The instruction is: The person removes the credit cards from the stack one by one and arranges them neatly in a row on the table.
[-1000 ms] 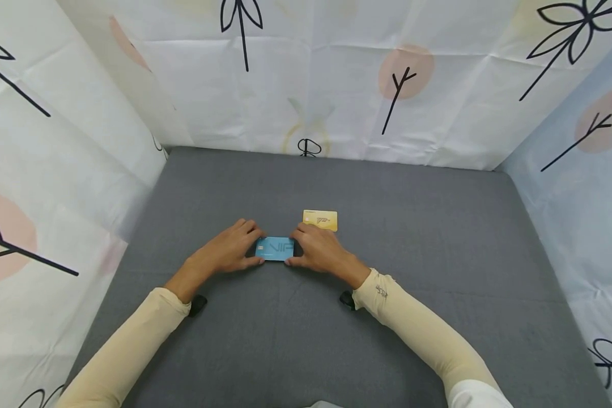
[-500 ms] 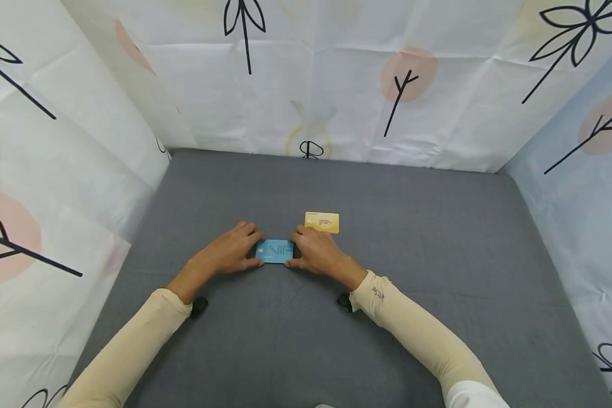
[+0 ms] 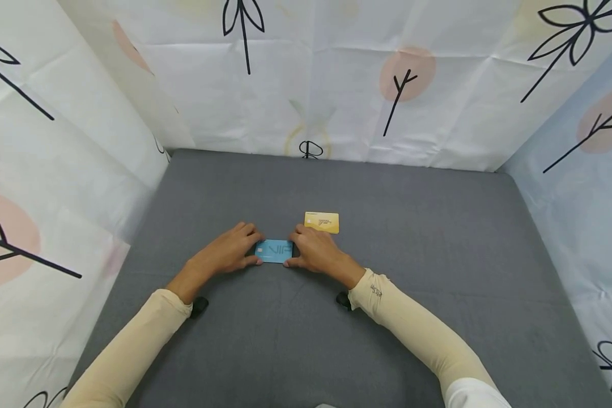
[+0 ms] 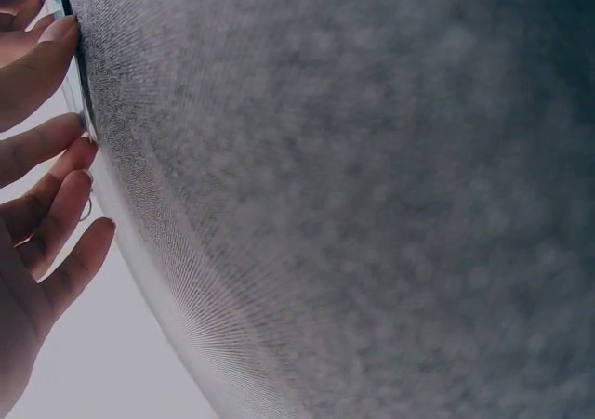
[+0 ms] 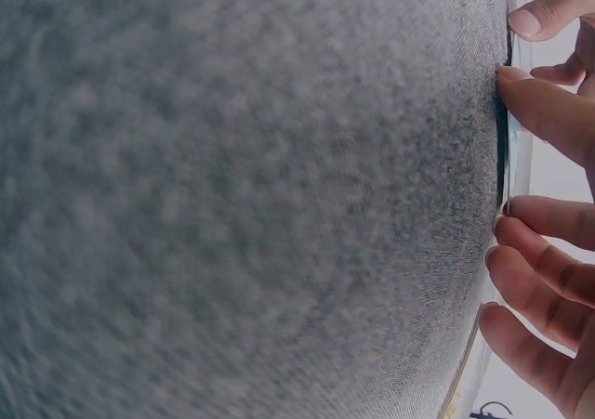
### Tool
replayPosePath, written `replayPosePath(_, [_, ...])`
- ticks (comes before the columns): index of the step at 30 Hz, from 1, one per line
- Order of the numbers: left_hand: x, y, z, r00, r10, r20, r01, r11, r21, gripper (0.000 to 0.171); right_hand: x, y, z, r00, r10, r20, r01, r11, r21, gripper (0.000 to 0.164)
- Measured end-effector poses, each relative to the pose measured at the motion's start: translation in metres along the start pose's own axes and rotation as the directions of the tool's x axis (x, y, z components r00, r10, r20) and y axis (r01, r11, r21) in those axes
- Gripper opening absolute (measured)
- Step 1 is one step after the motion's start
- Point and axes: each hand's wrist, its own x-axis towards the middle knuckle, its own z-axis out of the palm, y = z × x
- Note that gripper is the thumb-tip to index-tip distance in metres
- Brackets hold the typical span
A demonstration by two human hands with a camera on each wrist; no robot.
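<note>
The left hand (image 3: 230, 249) and right hand (image 3: 316, 249) pinch a blue card (image 3: 273, 252) by its ends, seemingly on the grey tabletop (image 3: 275, 340). A yellow card (image 3: 323, 220) lies just beyond the right hand.

blue card (image 3: 273, 251) reads "vip"; yellow card (image 3: 322, 222) & r. sleeve (image 3: 418, 331) txt illegible

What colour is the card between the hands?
Light blue; the card shows best in the head view.
</note>
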Motion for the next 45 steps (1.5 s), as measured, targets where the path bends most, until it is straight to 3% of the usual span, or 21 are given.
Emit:
replayPosePath(30, [0.0,-0.002,0.003,0.998,-0.054,0.025,0.055,0.997,-0.049,0.052,0.001,0.003,0.004,0.999,-0.02,-0.046,0.02,1.0,-0.011,0.059])
replayPosePath(38, [0.0,-0.001,0.0,0.997,-0.062,0.049,0.063,0.998,-0.022,0.053,-0.002,0.002,0.002,0.997,-0.036,-0.063,0.037,0.999,0.021,0.051])
replayPosePath(45, [0.01,0.002,-0.009,0.997,-0.076,0.035,0.075,0.997,0.009,0.052,-0.01,0.017,-0.007,0.997,0.056,-0.062,-0.055,0.998,0.009,0.05])
